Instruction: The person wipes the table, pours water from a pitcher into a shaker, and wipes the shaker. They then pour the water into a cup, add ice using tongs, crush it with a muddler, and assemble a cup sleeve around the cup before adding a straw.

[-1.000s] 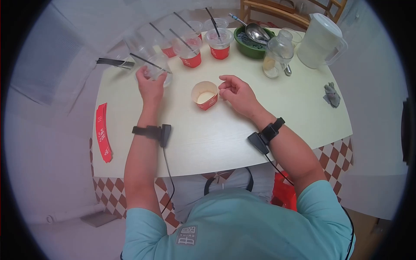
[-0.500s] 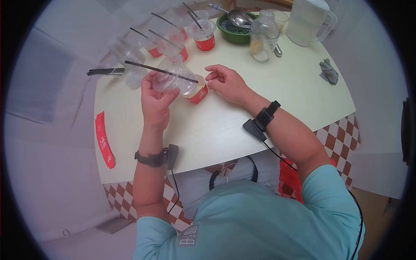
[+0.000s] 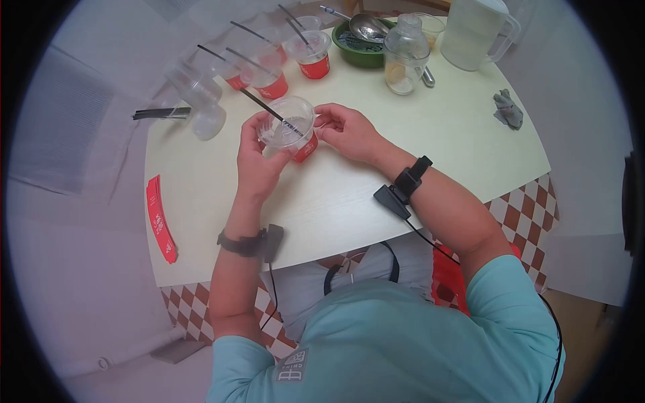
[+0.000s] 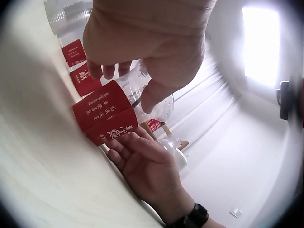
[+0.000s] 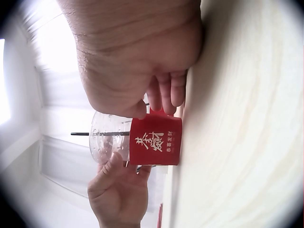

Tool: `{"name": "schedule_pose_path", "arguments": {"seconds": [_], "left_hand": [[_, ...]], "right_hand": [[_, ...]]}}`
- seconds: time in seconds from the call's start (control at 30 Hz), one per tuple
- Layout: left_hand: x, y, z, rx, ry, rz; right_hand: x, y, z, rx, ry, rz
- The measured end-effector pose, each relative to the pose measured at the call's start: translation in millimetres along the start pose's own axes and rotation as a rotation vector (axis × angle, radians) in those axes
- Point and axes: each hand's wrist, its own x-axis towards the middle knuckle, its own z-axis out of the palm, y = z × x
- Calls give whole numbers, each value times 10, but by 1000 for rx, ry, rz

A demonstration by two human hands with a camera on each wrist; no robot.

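My left hand (image 3: 259,164) holds a clear plastic cup (image 3: 295,111) by its left side, thumb toward me and fingers beyond. A black straw (image 3: 259,101) slants up out of the cup. The cup's lower part is inside a red paper sleeve (image 3: 306,149) printed with white characters, which stands on the table. At the sleeve's right side, my right hand (image 3: 349,134) holds it with bent fingers and thumb. In the right wrist view the sleeve (image 5: 155,141) wraps below the cup's wide clear rim (image 5: 102,137).
Several sleeved cups with straws (image 3: 314,60) stand at the back left, near stacked clear cups (image 3: 195,84) and black straws (image 3: 161,113). Flat red sleeves (image 3: 160,221) lie left. A green basin (image 3: 363,57), clear shaker (image 3: 406,57), pitcher (image 3: 474,37) and grey cloth (image 3: 508,109) occupy the back and right.
My left hand took a clear cup with a straw from the left, carried it right and turned it upright into the red sleeve. My right hand stayed beside the sleeve.
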Motion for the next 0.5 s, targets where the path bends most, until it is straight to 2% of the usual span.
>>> {"name": "schedule_pose_path", "arguments": {"seconds": [0.17,0.23,0.27,0.37,0.5], "left_hand": [[-48,-2,22,75,-8,3],[-60,-2,40,-26,-58,-97],[-60,-40,44,-25,-54,-94],[-49,-127,49,43,-73,-118],[-19,-17,100,121,-74,-130]], "right_hand": [[12,26,-2,9,-22,-9],[-6,-27,-3,-30,-5,15],[-7,-26,-3,-30,-9,12],[3,-18,1,-8,-10,11],[-8,-55,1,-17,-7,32]]}}
